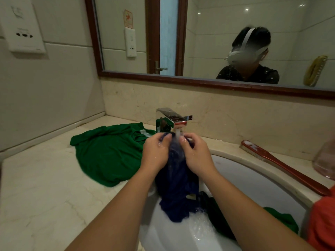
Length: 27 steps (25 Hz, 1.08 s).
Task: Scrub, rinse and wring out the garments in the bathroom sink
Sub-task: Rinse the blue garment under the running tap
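Left grip (155,151), right grip (196,154) clutch navy garment (177,182) over marble-rimmed sink (253,182).

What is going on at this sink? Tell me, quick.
A person is rinsing a dark blue garment under the running faucet. The left hand and right hand both grip its top in the stream, and the rest hangs into the sink. A darker green garment lies in the basin. A green shirt is spread on the counter to the left, and a red brush lies to the right.

No legible txt: marks on red brush (282,163) & wall sign (128,19) too blurry.
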Available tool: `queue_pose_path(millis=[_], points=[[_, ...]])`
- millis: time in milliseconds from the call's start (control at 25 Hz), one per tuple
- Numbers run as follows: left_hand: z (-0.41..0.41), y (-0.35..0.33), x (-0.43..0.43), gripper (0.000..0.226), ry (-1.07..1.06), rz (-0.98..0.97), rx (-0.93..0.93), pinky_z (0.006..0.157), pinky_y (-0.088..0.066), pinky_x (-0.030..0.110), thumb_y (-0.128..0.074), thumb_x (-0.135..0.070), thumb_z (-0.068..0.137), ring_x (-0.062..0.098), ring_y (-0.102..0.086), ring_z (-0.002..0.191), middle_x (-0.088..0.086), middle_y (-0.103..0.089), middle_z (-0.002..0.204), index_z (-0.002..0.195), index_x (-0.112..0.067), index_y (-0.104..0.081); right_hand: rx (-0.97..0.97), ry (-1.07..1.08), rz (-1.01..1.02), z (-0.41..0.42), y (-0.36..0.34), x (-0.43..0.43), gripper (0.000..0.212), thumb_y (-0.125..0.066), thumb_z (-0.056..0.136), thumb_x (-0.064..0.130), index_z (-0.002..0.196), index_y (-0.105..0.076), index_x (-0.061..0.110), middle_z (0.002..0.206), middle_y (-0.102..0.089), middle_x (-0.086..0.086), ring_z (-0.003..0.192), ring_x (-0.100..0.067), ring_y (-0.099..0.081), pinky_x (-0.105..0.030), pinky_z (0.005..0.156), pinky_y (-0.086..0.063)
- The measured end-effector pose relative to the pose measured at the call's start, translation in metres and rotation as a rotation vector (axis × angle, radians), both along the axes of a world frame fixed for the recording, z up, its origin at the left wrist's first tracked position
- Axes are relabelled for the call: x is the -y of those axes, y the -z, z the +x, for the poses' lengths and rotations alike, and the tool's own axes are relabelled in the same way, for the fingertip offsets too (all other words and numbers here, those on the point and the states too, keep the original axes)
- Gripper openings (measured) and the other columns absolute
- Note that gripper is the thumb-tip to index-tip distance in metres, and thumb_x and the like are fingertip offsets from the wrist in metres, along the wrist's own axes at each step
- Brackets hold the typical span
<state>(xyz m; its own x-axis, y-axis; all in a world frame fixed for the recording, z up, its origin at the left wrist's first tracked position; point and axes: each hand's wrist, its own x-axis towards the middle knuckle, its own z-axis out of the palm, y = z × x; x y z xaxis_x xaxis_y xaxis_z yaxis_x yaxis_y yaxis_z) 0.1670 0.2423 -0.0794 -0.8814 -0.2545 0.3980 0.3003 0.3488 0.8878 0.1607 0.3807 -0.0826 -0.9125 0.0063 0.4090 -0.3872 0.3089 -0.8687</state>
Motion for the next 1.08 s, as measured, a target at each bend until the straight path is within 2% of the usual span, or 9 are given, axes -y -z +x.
queue_pose_path(millis=[120,200,320,480,600,680,800,920,1080], points=[[-0.004,0.002,0.002,0.014,0.006,0.031,0.026,0.069,-0.052,0.022,-0.061,-0.029,0.100,0.009,-0.068,0.079,-0.006,-0.072,0.084,0.092,-0.025,-0.072,0.046,-0.127,0.035,0.004,0.006,0.003,0.012,-0.064,0.100,0.034,0.108,-0.069,0.028,0.100,-0.072,0.009,0.095,-0.008,-0.068,-0.031,0.083,-0.055],[-0.007,0.007,0.002,0.017,0.020,-0.055,0.033,0.078,-0.053,0.028,-0.062,-0.033,0.100,0.010,-0.068,0.086,-0.005,-0.073,0.091,0.101,-0.022,-0.074,0.068,-0.094,-0.020,0.003,0.006,0.000,0.011,-0.063,0.101,0.030,0.099,-0.073,0.025,0.092,-0.073,0.007,0.088,-0.009,-0.069,-0.029,0.076,-0.053],[-0.009,0.009,-0.001,0.020,0.028,-0.092,-0.003,0.085,-0.054,0.028,-0.064,-0.028,0.098,0.009,-0.067,0.095,-0.005,-0.072,0.104,0.113,-0.019,-0.073,0.049,0.022,-0.089,-0.005,0.006,-0.006,0.019,-0.059,0.103,0.024,0.101,-0.077,0.019,0.092,-0.075,0.004,0.089,-0.011,-0.070,-0.030,0.079,-0.054],[-0.007,0.006,-0.006,0.010,0.038,-0.013,-0.064,0.077,-0.052,0.014,-0.065,-0.017,0.097,-0.001,-0.065,0.091,-0.015,-0.069,0.099,0.105,-0.022,-0.068,0.053,0.059,-0.127,-0.003,0.005,-0.002,0.018,-0.058,0.103,0.023,0.108,-0.075,0.018,0.101,-0.074,0.006,0.096,-0.008,-0.068,-0.029,0.087,-0.055],[-0.008,0.006,-0.004,0.009,0.033,0.077,-0.039,0.074,-0.053,0.018,-0.066,-0.017,0.097,0.004,-0.068,0.087,-0.010,-0.072,0.093,0.096,-0.024,-0.070,0.067,-0.019,-0.038,0.003,0.006,0.001,0.014,-0.064,0.100,0.032,0.110,-0.070,0.025,0.102,-0.071,0.011,0.096,-0.006,-0.066,-0.027,0.086,-0.054],[-0.008,0.005,-0.003,0.010,0.025,0.108,-0.045,0.073,-0.050,0.013,-0.067,-0.016,0.096,0.004,-0.068,0.087,-0.010,-0.072,0.091,0.094,-0.025,-0.070,0.128,-0.044,0.013,0.004,0.006,0.003,0.012,-0.067,0.098,0.035,0.105,-0.070,0.026,0.098,-0.071,0.010,0.092,-0.010,-0.067,-0.030,0.082,-0.055],[-0.008,0.007,-0.003,0.006,0.050,0.072,-0.026,0.076,-0.049,0.012,-0.067,-0.018,0.097,0.003,-0.067,0.092,-0.009,-0.071,0.096,0.100,-0.022,-0.069,0.144,0.016,-0.077,0.002,0.001,0.001,0.015,-0.062,0.100,0.025,0.093,-0.074,0.019,0.087,-0.074,-0.001,0.085,-0.017,-0.068,-0.036,0.078,-0.054],[-0.007,0.010,-0.005,0.014,0.076,0.006,-0.029,0.083,-0.051,0.018,-0.069,-0.023,0.096,0.006,-0.066,0.097,-0.005,-0.071,0.103,0.108,-0.015,-0.069,0.116,0.027,-0.172,0.004,-0.004,-0.003,0.021,-0.060,0.102,0.020,0.089,-0.076,0.019,0.084,-0.075,0.000,0.079,-0.011,-0.068,-0.027,0.071,-0.053],[-0.008,0.008,-0.007,0.008,0.032,-0.035,-0.053,0.073,-0.046,0.005,-0.066,-0.020,0.097,-0.004,-0.062,0.088,-0.011,-0.067,0.095,0.105,-0.018,-0.067,0.064,0.013,-0.126,0.005,-0.004,-0.005,0.017,-0.060,0.103,0.022,0.093,-0.075,0.023,0.087,-0.073,0.006,0.079,-0.005,-0.066,-0.022,0.071,-0.050]])
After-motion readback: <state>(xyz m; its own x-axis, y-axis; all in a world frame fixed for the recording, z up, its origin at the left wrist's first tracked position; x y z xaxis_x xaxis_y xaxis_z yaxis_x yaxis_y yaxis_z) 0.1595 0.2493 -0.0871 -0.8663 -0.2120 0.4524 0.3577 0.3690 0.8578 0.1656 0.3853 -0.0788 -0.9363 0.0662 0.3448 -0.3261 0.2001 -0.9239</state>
